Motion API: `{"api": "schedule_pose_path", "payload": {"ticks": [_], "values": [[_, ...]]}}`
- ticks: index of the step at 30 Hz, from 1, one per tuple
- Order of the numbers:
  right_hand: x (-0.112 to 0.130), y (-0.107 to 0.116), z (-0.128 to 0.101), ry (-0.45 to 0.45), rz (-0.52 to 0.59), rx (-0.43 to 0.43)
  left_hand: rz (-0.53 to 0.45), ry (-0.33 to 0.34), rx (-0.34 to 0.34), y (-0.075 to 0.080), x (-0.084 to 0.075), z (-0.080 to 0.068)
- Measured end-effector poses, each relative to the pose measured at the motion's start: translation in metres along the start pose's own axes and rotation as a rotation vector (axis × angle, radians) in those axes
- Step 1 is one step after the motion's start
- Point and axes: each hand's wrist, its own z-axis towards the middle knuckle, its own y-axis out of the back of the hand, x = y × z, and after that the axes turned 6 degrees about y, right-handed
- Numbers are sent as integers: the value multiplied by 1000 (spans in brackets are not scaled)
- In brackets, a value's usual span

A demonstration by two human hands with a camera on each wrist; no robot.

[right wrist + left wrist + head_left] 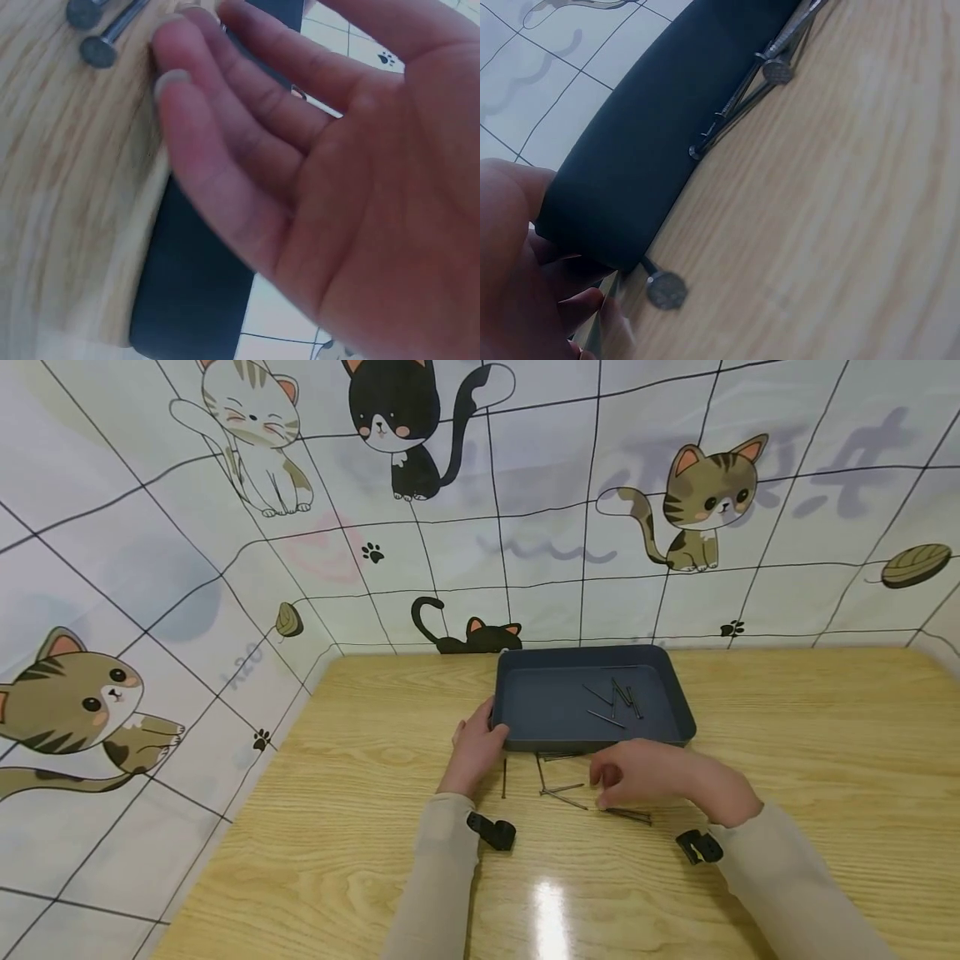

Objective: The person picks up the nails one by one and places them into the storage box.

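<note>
A dark blue-grey rectangular tray (pixel 555 706) stands on the table with several nails (pixel 622 697) inside, toward its right. My left hand (pixel 476 750) grips its front left corner, thumb at the rim; the left wrist view shows fingers (pixel 577 307) low at the tray's end. Before the tray's front wall lie several loose nails (pixel 558 793), and one nail head (pixel 666 290) sits close to that corner. My right hand (pixel 648 772) hovers by a few nails (pixel 630 816), its fingers (pixel 202 150) loosely bent. Nothing shows in its grasp, though the fingertips are partly hidden.
The wood-grain table (pixel 360 760) runs out on both sides of the tray. Behind it and at the left rises a white sheet (pixel 540 543) printed with cartoon cats and grid lines, close to the tray's back edge.
</note>
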Motion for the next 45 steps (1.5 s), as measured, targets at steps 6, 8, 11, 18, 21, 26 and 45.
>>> {"api": "schedule_pose_path", "payload": {"ticks": [6, 8, 11, 18, 21, 26, 45], "values": [[5, -8, -3, -45, -51, 41, 4, -5, -2, 0, 1, 1], [8, -10, -3, -40, -89, 55, 1, -4, -2, 0, 2, 0], [12, -12, -4, -41, -148, 68, -7, -6, 0, 0, 2, 0], [15, -11, -4, -36, -184, 68, -1, -3, -11, -1, 0, 0], [13, -10, -5, -21, -157, 60, 2, -1, -13, -1, 0, 1], [11, -8, -4, -39, -133, 67, 5, 1, -14, -1, 1, 1], [4, -10, 3, -30, -157, -56, -5, -2, -6, -1, 2, 2]]}}
